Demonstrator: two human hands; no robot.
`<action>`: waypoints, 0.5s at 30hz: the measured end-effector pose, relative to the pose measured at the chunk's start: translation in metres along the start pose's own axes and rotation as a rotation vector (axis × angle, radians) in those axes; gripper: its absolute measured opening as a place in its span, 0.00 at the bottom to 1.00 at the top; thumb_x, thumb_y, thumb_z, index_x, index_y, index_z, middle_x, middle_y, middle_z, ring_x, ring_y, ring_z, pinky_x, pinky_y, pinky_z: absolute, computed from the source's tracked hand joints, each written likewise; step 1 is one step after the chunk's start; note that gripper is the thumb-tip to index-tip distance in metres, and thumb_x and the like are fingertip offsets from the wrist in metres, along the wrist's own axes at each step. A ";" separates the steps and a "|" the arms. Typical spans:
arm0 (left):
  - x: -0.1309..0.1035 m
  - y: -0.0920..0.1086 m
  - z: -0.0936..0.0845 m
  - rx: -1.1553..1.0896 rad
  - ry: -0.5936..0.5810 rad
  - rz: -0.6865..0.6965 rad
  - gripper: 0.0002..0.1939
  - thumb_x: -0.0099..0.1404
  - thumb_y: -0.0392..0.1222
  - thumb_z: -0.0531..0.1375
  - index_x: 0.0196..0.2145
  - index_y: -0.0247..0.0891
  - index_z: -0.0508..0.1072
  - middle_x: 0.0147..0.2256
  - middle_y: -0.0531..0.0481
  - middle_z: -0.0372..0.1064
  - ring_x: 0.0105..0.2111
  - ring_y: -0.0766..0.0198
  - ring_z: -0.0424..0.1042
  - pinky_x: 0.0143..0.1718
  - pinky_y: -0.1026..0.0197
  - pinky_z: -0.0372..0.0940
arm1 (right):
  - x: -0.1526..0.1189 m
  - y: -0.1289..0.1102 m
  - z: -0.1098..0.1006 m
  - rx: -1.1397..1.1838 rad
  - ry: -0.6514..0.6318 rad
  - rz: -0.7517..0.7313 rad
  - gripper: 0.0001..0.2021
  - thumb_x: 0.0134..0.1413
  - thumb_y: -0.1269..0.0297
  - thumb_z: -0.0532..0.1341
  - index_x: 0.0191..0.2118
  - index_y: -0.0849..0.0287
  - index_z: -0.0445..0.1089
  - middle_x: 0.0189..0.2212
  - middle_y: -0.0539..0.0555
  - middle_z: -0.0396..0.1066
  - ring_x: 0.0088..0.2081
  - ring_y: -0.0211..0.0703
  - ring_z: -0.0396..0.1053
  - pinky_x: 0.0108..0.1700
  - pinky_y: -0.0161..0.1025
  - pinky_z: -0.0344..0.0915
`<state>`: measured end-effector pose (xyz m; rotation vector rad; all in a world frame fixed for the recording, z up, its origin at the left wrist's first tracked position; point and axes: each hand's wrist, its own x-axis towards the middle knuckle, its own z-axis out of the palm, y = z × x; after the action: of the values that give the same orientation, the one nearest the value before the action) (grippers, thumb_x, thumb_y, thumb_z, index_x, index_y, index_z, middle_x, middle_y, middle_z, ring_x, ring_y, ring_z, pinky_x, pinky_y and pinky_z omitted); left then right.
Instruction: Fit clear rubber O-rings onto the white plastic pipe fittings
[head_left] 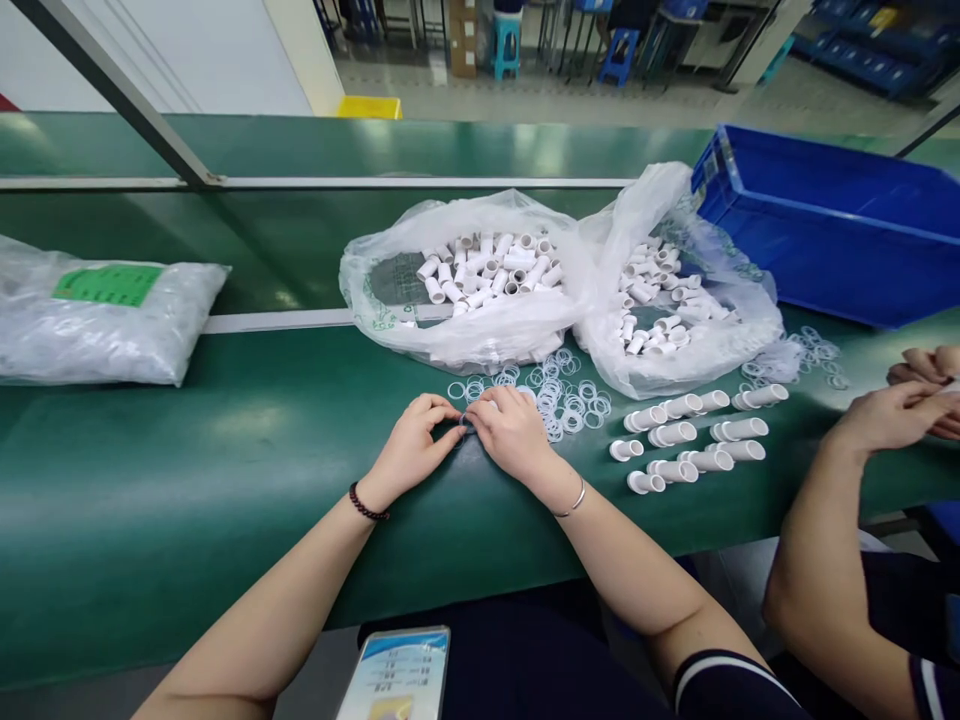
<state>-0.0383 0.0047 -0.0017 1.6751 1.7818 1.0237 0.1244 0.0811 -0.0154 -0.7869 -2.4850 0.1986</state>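
Plastic ring (465,425): thin and see-through, held at the meeting point of your two hands, just above the bench or on it; you hide too much of it to tell which.
Left hand (420,445): your thumb and forefinger pinch the near edge of that ring, the other fingers curled behind them.
Right hand (514,430): your fingertips bend down against the ring's other side; a scrap of white shows among the knuckles, and I cannot tell what it is or how tightly those fingers press.
Loose rings (574,405): a scattered heap just beyond and beside your right hand, many overlapping.
Bench tubes (675,434): short white pieces lying on their sides in loose slanting rows, to the right of the heap.
Left open bag (375,325): clear plastic beyond your hands, white tubes piled inside.
Right open bag (600,345): touching the first, with more white tubes in it.
Blue crate (832,240): behind the bench tubes, near the right open bag.
Sealed bag (180,330): far to your left, with a green label.
Co-worker's hand (892,415): at the right edge, well apart from yours.
Green bench (187,500): under it all.
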 end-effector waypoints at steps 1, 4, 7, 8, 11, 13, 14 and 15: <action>-0.001 0.001 0.001 -0.015 0.016 0.001 0.08 0.63 0.45 0.59 0.31 0.41 0.74 0.35 0.46 0.68 0.37 0.57 0.68 0.43 0.56 0.62 | 0.000 -0.001 0.000 0.019 0.029 -0.008 0.10 0.65 0.64 0.54 0.37 0.58 0.72 0.37 0.55 0.70 0.39 0.43 0.62 0.39 0.40 0.52; -0.002 0.002 0.001 -0.034 0.078 0.007 0.07 0.64 0.44 0.58 0.32 0.40 0.74 0.34 0.47 0.68 0.34 0.59 0.67 0.38 0.59 0.62 | 0.000 -0.003 -0.001 0.077 0.074 -0.008 0.10 0.65 0.65 0.53 0.36 0.61 0.70 0.36 0.56 0.70 0.39 0.43 0.63 0.40 0.39 0.54; 0.001 0.000 -0.007 -0.031 0.194 0.016 0.09 0.64 0.45 0.58 0.39 0.41 0.74 0.36 0.47 0.69 0.32 0.61 0.67 0.35 0.60 0.63 | 0.000 -0.001 0.000 0.090 0.039 0.019 0.10 0.65 0.66 0.52 0.35 0.61 0.69 0.34 0.56 0.69 0.36 0.42 0.64 0.39 0.38 0.55; 0.006 0.000 -0.011 -0.026 0.231 0.023 0.09 0.64 0.45 0.58 0.39 0.41 0.75 0.37 0.46 0.69 0.32 0.61 0.67 0.35 0.60 0.63 | 0.000 0.000 0.000 0.083 0.011 0.020 0.10 0.64 0.66 0.53 0.35 0.61 0.69 0.33 0.55 0.69 0.35 0.41 0.64 0.38 0.38 0.56; 0.036 0.000 -0.030 0.041 0.256 0.069 0.09 0.64 0.44 0.58 0.39 0.40 0.75 0.37 0.46 0.68 0.34 0.60 0.67 0.38 0.60 0.64 | 0.001 0.004 0.002 0.039 -0.070 0.005 0.09 0.63 0.67 0.55 0.34 0.60 0.70 0.32 0.54 0.69 0.34 0.40 0.65 0.36 0.37 0.55; 0.071 -0.002 -0.044 0.138 0.204 0.091 0.09 0.63 0.41 0.58 0.39 0.38 0.75 0.38 0.46 0.67 0.37 0.59 0.67 0.43 0.58 0.63 | 0.002 0.005 0.003 0.010 -0.096 0.013 0.09 0.63 0.68 0.55 0.33 0.59 0.71 0.31 0.53 0.70 0.34 0.39 0.66 0.35 0.36 0.55; 0.092 -0.003 -0.051 0.200 0.162 0.082 0.09 0.63 0.38 0.57 0.40 0.36 0.75 0.39 0.46 0.67 0.40 0.58 0.67 0.48 0.56 0.62 | 0.002 0.005 0.002 -0.003 -0.106 0.025 0.09 0.63 0.68 0.55 0.34 0.58 0.71 0.31 0.53 0.70 0.33 0.39 0.66 0.35 0.36 0.55; 0.113 -0.005 -0.056 0.229 0.131 0.078 0.10 0.62 0.35 0.56 0.40 0.33 0.75 0.40 0.45 0.66 0.44 0.56 0.66 0.53 0.53 0.59 | 0.003 0.004 0.002 -0.016 -0.114 0.040 0.09 0.63 0.68 0.55 0.34 0.58 0.71 0.31 0.53 0.69 0.32 0.38 0.65 0.34 0.35 0.55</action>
<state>-0.0999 0.1048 0.0443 1.8646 1.9964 1.0154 0.1236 0.0859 -0.0166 -0.8541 -2.5821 0.2440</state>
